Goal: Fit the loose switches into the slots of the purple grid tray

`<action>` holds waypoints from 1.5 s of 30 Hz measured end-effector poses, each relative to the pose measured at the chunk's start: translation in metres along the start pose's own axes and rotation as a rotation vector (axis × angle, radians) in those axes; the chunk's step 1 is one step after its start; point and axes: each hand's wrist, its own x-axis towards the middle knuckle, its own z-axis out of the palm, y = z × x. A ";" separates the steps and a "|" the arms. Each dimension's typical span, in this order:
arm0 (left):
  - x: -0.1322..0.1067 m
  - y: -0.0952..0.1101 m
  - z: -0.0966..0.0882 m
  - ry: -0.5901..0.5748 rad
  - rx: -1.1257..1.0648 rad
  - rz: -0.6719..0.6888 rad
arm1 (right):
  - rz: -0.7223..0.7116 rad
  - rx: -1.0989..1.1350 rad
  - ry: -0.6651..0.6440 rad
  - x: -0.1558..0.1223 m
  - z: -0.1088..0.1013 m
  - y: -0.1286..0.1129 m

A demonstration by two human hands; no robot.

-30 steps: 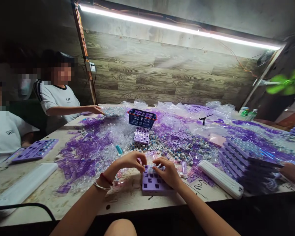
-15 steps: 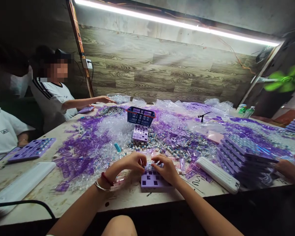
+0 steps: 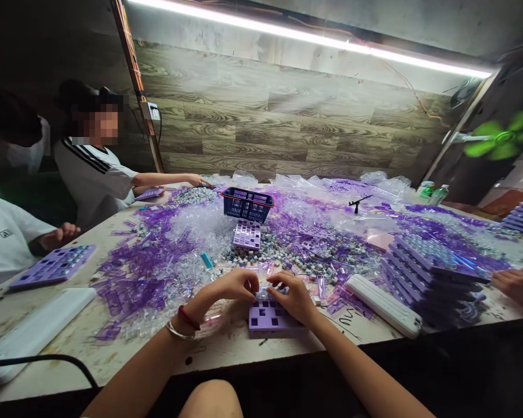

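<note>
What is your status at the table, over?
Left hand and right hand meet at far edge of purple tray; grip unclear. Tray flat near table edge. Loose parts heaped behind.

Both arms (image 3: pixel 148 371) are bare up to the elbows. Just behind the left hand (image 3: pixel 233 287) sit 2 wrist bands: 1 red string (image 3: pixel 187 317) and 1 thin silver bangle (image 3: pixel 178 332)

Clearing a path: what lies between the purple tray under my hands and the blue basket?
Head view: small loose pieces and a second lilac tray lie between the purple tray and blue basket.
</note>
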 end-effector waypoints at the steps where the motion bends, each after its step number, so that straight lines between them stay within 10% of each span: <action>1: -0.001 0.001 0.000 -0.005 -0.006 -0.001 | -0.003 -0.002 0.002 0.000 0.000 0.000; 45: -0.007 0.019 0.009 0.117 0.276 0.162 | 0.018 0.036 -0.022 0.000 0.002 0.008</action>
